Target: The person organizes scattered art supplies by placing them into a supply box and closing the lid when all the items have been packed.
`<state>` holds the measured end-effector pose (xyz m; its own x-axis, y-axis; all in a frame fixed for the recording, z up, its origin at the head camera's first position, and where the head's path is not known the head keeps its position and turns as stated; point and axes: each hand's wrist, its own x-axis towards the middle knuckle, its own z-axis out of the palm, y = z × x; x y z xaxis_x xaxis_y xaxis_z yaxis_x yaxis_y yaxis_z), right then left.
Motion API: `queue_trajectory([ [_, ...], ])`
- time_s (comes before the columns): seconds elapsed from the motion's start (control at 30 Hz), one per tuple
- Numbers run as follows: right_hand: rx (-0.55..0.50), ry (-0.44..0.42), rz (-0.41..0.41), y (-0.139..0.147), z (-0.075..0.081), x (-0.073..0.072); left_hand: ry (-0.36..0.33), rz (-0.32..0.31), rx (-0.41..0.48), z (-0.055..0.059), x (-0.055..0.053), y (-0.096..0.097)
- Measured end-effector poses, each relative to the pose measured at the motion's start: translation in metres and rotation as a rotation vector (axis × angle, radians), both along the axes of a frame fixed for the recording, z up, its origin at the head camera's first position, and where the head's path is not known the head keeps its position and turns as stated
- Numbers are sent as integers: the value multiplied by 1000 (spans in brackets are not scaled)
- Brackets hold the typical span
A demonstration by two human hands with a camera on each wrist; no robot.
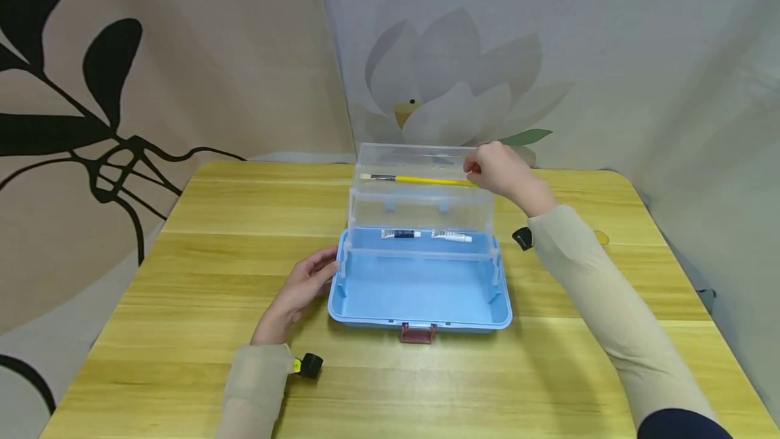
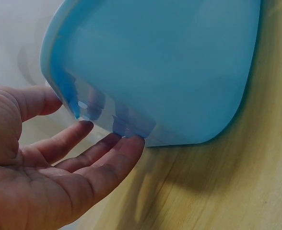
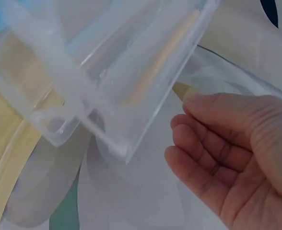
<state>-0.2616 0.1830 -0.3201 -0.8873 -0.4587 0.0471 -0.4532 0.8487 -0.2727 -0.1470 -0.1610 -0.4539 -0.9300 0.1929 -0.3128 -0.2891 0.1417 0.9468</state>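
Gripping one blue toolbox (image 1: pixel 420 290) at its left end with left hand (image 1: pixel 305 283); hovering right hand (image 1: pixel 502 168), loosely curled and seemingly holding nothing, beside upper clear tray (image 1: pixel 373 186). Judging brush placement apparently done, closing left. Counting one yellow paintbrush (image 1: pixel 426 180) lying in upper clear tray, two paint tubes (image 1: pixel 452 236) in lower clear tray (image 1: pixel 420 253).

A hand could drop straight into the front part of the blue box (image 1: pixel 420 290), but the clear trays (image 1: pixel 420 162) stood over its back part. The left hand (image 1: pixel 302 284) blocked the left side; between box and right sleeve (image 1: pixel 588 283), bare tabletop (image 1: pixel 539 320) left room to pass.
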Motion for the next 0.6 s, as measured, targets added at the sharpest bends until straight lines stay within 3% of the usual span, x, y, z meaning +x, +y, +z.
queue_trajectory([
  [0.33,-119,99,25,36,-6,22,10,-17,13,0,-2,0],
  [0.6,-111,37,-45,61,-11,47,11,-19,4,0,-1,1],
])
